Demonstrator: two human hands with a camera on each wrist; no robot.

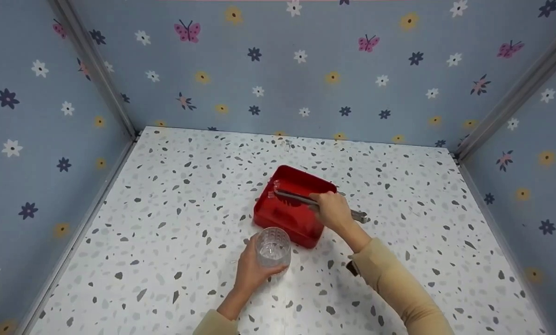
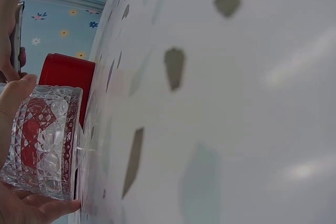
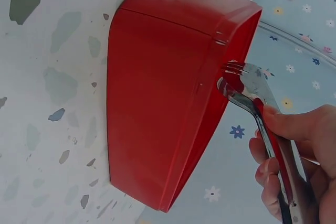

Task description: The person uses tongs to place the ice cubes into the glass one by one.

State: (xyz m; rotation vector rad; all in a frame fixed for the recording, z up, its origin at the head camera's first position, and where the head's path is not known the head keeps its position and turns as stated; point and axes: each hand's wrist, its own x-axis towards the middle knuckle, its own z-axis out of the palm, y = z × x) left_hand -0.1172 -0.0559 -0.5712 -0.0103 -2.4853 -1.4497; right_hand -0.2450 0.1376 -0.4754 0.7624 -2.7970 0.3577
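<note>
Tongs (image 1: 295, 196), metal, sit in your right hand (image 1: 333, 211), tips over the left part of the red bin (image 1: 301, 222), rear end sticking out past its right side. Right grip is closed on the tong arms, thumb one side, fingers curled round the other. One tip is forked, the other rounded, small gap between them (can't tell if they pinch anything). Bin is open-topped, roughly rectangular, standing at an angle on the tabletop (image 1: 166, 232).

Your left hand (image 1: 250, 273) has the clear glass (image 1: 273, 250), mouth up, just beside the bin's near side. Left grip is wrapped round it, thumb on one side, fingers on the other. Glass has a cut pattern; red shows through it in the left wrist view. Can't tell if its base touches the tabletop.

Your sleeves (image 1: 394, 284) are beige. Tabletop is white with grey specks, blue panels (image 1: 301, 95) on three sides, flower-and-butterfly print, metal strips (image 1: 98, 70) at the two corners.
</note>
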